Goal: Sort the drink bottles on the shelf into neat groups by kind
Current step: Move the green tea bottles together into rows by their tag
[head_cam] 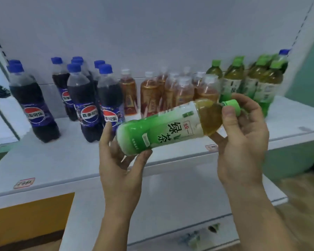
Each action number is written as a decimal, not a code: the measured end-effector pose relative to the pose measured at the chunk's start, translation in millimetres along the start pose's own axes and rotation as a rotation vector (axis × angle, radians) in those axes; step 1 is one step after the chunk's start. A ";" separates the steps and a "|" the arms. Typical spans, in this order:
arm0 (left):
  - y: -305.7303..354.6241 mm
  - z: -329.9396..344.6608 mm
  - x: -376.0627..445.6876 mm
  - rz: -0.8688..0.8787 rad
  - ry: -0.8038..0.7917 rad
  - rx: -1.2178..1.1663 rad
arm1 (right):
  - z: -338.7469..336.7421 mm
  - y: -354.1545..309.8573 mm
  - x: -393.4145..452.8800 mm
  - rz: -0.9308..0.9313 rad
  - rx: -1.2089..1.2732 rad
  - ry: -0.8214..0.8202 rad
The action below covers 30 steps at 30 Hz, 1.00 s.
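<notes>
Green tea bottle [172, 126]: lay tilted between both hands, above the shelf [62, 160]
Left hand [120, 160]: grip grasped its base
Right hand [241, 134]: grip pinched its green cap [231, 105]

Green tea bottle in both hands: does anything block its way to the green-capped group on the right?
Nothing visible does. The green tea bottle lies sideways between the left hand and right hand, in front of the shelf. The green-capped group stands behind it, with bare shelf in front.
</notes>
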State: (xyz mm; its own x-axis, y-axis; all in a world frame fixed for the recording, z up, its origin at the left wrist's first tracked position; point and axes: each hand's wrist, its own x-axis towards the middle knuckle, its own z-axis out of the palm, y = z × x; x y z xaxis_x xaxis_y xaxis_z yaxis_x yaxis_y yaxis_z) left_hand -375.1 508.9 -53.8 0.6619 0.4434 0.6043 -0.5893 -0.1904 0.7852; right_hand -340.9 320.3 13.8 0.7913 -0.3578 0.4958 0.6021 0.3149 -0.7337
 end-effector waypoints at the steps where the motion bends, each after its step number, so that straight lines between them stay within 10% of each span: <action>1: 1.3 18.2 -4.0 0.009 -0.010 -0.014 | -18.5 -4.3 6.2 0.021 0.002 0.022; 16: -20.9 316.2 -94.5 -0.169 -0.256 -0.137 | -281.2 -66.1 131.0 -0.037 -0.270 0.235; 30: -85.5 377.2 14.3 -0.256 -0.347 0.807 | -161.1 -4.3 311.7 -0.643 -1.253 -0.656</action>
State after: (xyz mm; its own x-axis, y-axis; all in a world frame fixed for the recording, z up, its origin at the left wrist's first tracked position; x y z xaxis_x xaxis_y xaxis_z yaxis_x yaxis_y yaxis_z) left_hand -140.5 201.1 -61.3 0.9068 0.2934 0.3028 0.0114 -0.7350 0.6780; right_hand -113.9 65.8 96.7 0.5517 0.3993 0.7322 0.6406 -0.7650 -0.0655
